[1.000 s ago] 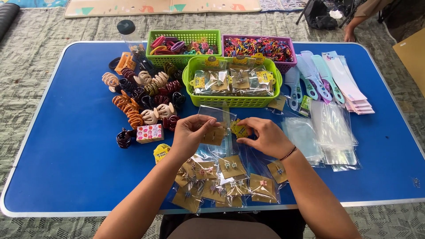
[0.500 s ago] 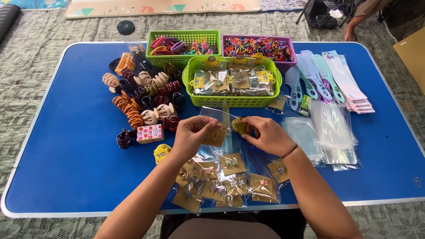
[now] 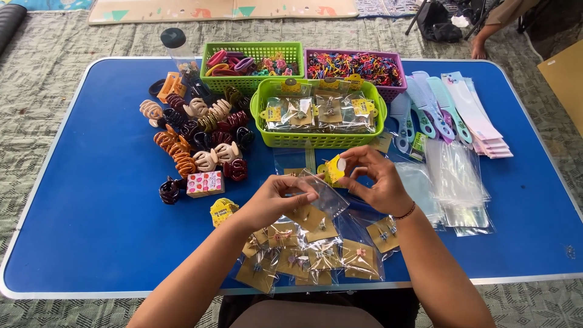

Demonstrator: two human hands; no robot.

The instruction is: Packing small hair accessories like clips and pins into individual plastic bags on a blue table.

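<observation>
**Clear sleeve and yellow card, held over the desk**

Held items. Left hand: grip pinched on the mouth of a clear sleeve, thumb above, fingers beneath. Right hand, just beside it at 3 o'clock: grip closed on a small yellow card with a pale round piece on it, its edge at the sleeve's opening. Both sit above the near middle of the desk.

Handling, as judged. Sleeve: thin film, very light, limp, glossy and likely slippery; it will cling shut, so best held at the open edge with one layer pinched. Card: light, stiff enough to push but easily creased; best held by its edges, clear of the mounted piece.

Surroundings, left to right.
- Claw clips, at 10 o'clock from the hands: hard moulded plastic, toothed and curved, in cream, brown, orange and dark red, heaped.
- Patterned box, small and pink, near the heap.
- Bagged cards, at 6 o'clock: tan cards in crinkled film, overlapping.
- Green basket, at 12 o'clock: lattice plastic, holding bagged pieces; two further baskets behind it.
- Combs, at 1 o'clock: pastel, fine-toothed.
- Spare sleeves, at 3 o'clock: flat stack, shiny.

Desk surface: smooth blue, pale rim.
</observation>
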